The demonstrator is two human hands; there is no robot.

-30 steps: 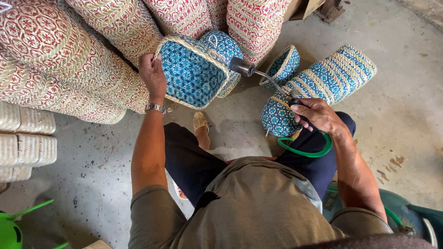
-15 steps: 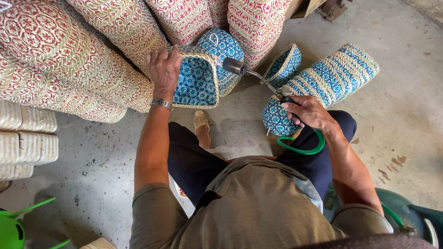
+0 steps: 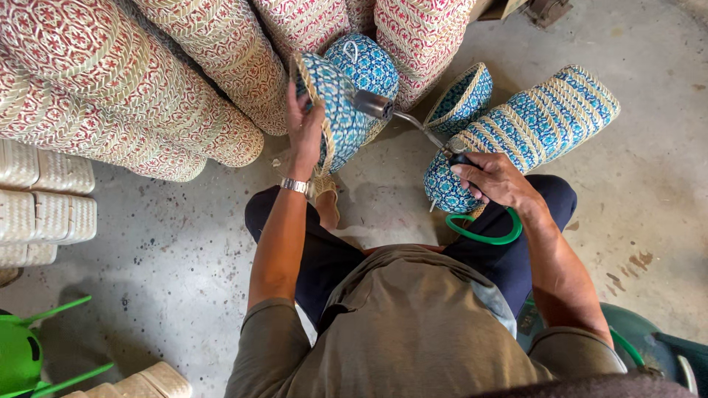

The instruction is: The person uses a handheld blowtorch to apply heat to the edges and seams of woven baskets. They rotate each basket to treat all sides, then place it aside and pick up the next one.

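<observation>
On the concrete floor [image 3: 184, 243], between the knees of the seated person, the work is done with two bare hands. Left hand [image 3: 306, 131] has its grip closed around the rim of a blue woven basket [image 3: 341, 110], which it holds up on its edge, tilted, with the opening turned to the right side. Right hand [image 3: 495, 180] is wrapped tight around the dark handle of a spray tool [image 3: 404, 121]; its thin metal neck runs up and to the left, and the nozzle head comes just at the basket, very near or touching, I cannot tell which. So the basket lies to the upper left of the right hand, along the long axis of the tool, and the left hand is the nearer one. A green hose [image 3: 487, 234] curls under the right wrist. A stack of blue baskets [image 3: 538, 125] lies on its side just beside this hand, and red patterned stacks [image 3: 147, 81] lean behind.
</observation>
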